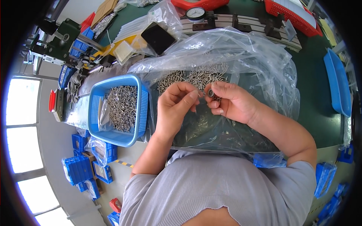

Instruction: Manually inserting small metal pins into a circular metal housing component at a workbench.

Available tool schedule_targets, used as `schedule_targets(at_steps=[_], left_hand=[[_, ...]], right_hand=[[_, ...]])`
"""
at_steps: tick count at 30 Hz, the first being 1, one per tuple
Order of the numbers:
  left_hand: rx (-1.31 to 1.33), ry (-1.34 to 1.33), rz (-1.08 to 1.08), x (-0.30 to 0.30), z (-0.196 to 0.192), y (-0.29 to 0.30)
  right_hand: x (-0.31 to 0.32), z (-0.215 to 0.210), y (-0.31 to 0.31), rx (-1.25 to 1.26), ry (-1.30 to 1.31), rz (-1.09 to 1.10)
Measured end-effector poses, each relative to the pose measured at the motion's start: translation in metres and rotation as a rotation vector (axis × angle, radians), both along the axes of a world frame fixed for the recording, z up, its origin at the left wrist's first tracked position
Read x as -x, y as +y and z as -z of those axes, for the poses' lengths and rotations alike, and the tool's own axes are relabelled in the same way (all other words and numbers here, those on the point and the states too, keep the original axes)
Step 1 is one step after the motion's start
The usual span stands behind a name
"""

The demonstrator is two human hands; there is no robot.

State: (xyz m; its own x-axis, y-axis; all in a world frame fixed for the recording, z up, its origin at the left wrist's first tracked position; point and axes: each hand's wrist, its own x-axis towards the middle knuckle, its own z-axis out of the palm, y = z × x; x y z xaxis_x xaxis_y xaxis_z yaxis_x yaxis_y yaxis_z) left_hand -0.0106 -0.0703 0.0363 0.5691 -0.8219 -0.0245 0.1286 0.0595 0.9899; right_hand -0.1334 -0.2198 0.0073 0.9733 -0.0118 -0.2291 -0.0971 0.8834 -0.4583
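Note:
Both hands meet over a clear plastic sheet (241, 132) on the table. My right hand (235, 100) is closed around a small dark round metal piece with a ring-shaped end (210, 92); several small metal pins seem to lie in the fingers below it. My left hand (175, 105) is pinched close beside that ring, thumb against fingertips; whatever it holds is too small to make out. Just beyond the hands, loose metal pins (205, 76) lie in heaps on the plastic. To the left stands a blue basket (141, 109) with many similar pins (122, 107) inside.
A black-screened phone or tablet (158, 38) lies beyond the plastic. Behind it runs a metal rail (260, 32) with a dial gauge (195, 14). A green machine (64, 39) stands far left. A blue tray (336, 83) sits at the right edge, a red basket (292, 17) far right.

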Motion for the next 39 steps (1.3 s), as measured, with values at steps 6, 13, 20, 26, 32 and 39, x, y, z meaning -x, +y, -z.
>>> schedule_targets(at_steps=[6, 13, 20, 26, 32, 39], left_hand=[[0.133, 0.006, -0.05, 0.014, 0.004, -0.006], [0.115, -0.001, 0.003, 0.017, 0.011, -0.006], [0.117, -0.112, -0.016, 0.02, 0.01, -0.003], [0.172, -0.197, -0.046, 0.022, 0.013, -0.004], [0.161, -0.212, -0.04, 0.021, 0.014, -0.003], [0.082, -0.595, -0.149, 0.021, 0.009, -0.002]], right_hand=[[0.001, -0.004, 0.001, -0.012, -0.015, -0.045], [0.002, -0.002, 0.002, -0.047, -0.052, -0.097], [0.002, -0.003, 0.002, -0.048, -0.036, -0.091], [0.002, -0.003, 0.003, -0.044, -0.039, -0.097], [0.002, -0.002, 0.003, -0.043, -0.043, -0.1], [0.002, -0.003, 0.002, -0.057, -0.028, -0.086]])
